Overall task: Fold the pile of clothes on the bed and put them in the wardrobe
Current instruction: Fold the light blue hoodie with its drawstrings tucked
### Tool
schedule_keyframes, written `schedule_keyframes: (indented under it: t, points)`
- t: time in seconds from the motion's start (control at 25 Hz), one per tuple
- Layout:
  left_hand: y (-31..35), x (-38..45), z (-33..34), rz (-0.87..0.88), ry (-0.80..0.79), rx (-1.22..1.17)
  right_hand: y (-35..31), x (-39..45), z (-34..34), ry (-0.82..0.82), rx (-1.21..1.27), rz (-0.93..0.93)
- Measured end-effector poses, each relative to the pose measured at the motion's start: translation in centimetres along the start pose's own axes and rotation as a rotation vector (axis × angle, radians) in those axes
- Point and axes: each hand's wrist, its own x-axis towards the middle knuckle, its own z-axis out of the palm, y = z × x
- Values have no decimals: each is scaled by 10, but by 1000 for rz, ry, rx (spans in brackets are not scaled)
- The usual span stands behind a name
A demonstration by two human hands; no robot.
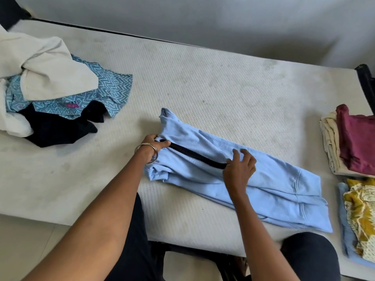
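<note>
A light blue garment point(263, 179) lies mid-bed, long axis running from upper left to lower right. The left hand point(151, 148) pinches its dark-trimmed upper end; the right hand point(239, 169), beside it, pinches the trim midway.

No text can be read.
</note>
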Motion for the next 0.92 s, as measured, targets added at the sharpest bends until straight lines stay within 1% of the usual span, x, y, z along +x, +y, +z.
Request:
schedule_keyframes:
  t: [0.04,0.08,0.12,0.16,0.24,0.28,0.32,0.36,0.4,0.48,0.52,0.56,0.6,0.64,0.68,0.72,0.76,0.8,0.84,0.88,0.92]
  points:
    - [3,-3,0,10,23,11,-9,-8,5,49,133,-62]
    - [7,-7,1,28,26,36,-17,-16,9,15,266,-68]
    - [12,-11,2,54,20,75,-22,-25,12,-51,372,-23]
    - [19,-18,2,82,10,99,-19,-30,22,-163,443,66]
    - [34,-33,9,157,15,104,-4,-36,29,-300,518,142]
    - [47,-47,14,196,40,120,5,-32,25,-311,592,146]
    - [59,-57,20,213,62,120,6,-25,16,-329,694,197]
    - [73,-70,30,234,77,128,7,-18,3,-347,837,280]
    - [87,-85,42,251,90,164,9,-13,-16,-324,939,354]
    - [118,-123,70,279,94,287,11,-3,-64,-238,1121,440]
    - [132,-141,88,288,96,363,13,1,-88,-271,1227,488]
    - [143,-155,106,305,96,430,16,9,-106,-366,1325,508]
    - [152,-168,128,330,54,464,18,14,-132,-466,1391,495]
    - [158,-185,152,370,-66,441,26,16,-153,-508,1397,450]
    - [162,-198,174,388,-274,370,36,18,-170,-498,1389,401]
    - [163,-210,192,390,-508,294,50,19,-181,-445,1353,364]
    - [163,-218,206,374,-681,229,70,19,-189,-378,1305,369]
    - [160,-221,215,354,-773,138,94,20,-191,-325,1246,386]
    - [156,-220,220,321,-768,38,120,19,-191,-313,1185,420]
    - [147,-210,222,287,-687,-78,145,20,-189,-314,1120,450]
    - [136,-196,226,252,-544,-132,167,21,-190,-293,1034,475]
